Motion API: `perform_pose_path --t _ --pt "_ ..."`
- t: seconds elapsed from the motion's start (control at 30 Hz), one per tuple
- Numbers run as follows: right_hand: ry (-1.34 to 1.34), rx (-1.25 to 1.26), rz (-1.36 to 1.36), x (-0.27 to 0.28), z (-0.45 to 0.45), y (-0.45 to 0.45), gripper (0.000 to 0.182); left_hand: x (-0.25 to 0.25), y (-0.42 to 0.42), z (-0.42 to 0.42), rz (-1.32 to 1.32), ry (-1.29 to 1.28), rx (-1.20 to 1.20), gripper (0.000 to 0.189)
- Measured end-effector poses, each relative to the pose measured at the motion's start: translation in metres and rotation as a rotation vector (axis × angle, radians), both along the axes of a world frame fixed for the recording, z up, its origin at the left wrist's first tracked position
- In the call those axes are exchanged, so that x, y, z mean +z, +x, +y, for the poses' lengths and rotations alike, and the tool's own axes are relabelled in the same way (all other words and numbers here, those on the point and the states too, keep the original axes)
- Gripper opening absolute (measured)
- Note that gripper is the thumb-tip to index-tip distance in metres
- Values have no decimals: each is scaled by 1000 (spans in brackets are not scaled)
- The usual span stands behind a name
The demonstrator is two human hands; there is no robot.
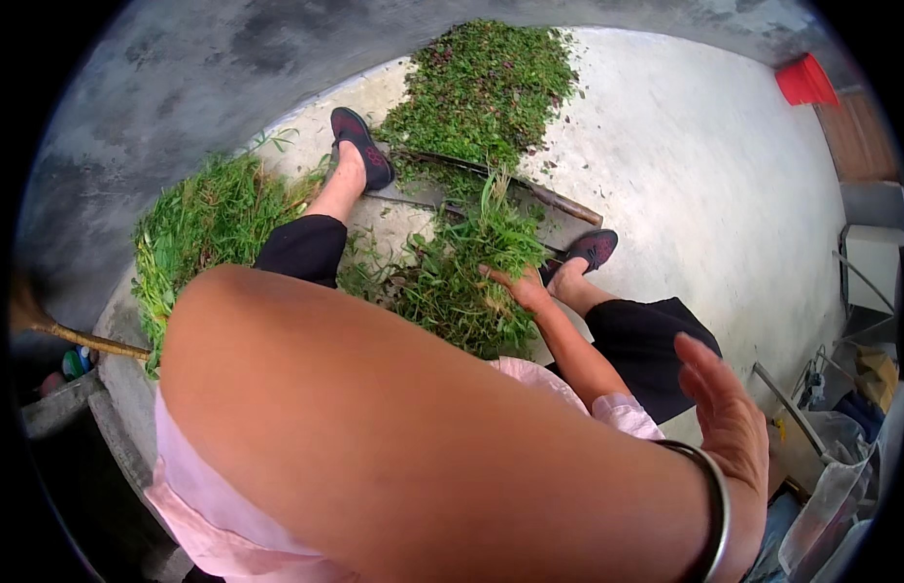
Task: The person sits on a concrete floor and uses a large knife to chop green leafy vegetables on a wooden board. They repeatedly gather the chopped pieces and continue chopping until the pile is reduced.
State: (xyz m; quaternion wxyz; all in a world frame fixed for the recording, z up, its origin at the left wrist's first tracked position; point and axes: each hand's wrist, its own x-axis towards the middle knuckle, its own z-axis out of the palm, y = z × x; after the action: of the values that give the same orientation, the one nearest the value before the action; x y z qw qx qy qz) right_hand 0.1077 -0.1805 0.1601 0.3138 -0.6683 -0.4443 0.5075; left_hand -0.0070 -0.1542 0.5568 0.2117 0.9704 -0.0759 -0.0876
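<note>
My left forearm crosses the foreground, a metal bangle on its wrist. At the lower right my left hand [725,419] is raised with fingers extended; nothing shows in it, though part of the hand is hidden. My right hand [523,287] grips a bunch of long green stems [499,251] between my legs. Just beyond the bunch lies a long dark blade with a wooden handle [568,206], over a grey board [415,191]. Chopped greens [488,95] are spread past the blade. Uncut stems [211,211] form a heap on the left.
My feet, in dark shoes [363,146], stand on either side of the board. Pale concrete floor [685,167] extends to the right, where a red bucket [805,80] stands by the wall. Plastic sheeting [823,495] and clutter are at the lower right. A concrete ledge [120,423] runs along the lower left.
</note>
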Motion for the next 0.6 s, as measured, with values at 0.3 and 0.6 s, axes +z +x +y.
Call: perform_pose_path --t 0.3,0.6 --pt "86 259 -212 -15 -4 -11 54 -109 -6 44 -225 -58 49 48" --pt "-177 379 103 36 -3 -17 64 -273 -41 121 -372 220 260 54"
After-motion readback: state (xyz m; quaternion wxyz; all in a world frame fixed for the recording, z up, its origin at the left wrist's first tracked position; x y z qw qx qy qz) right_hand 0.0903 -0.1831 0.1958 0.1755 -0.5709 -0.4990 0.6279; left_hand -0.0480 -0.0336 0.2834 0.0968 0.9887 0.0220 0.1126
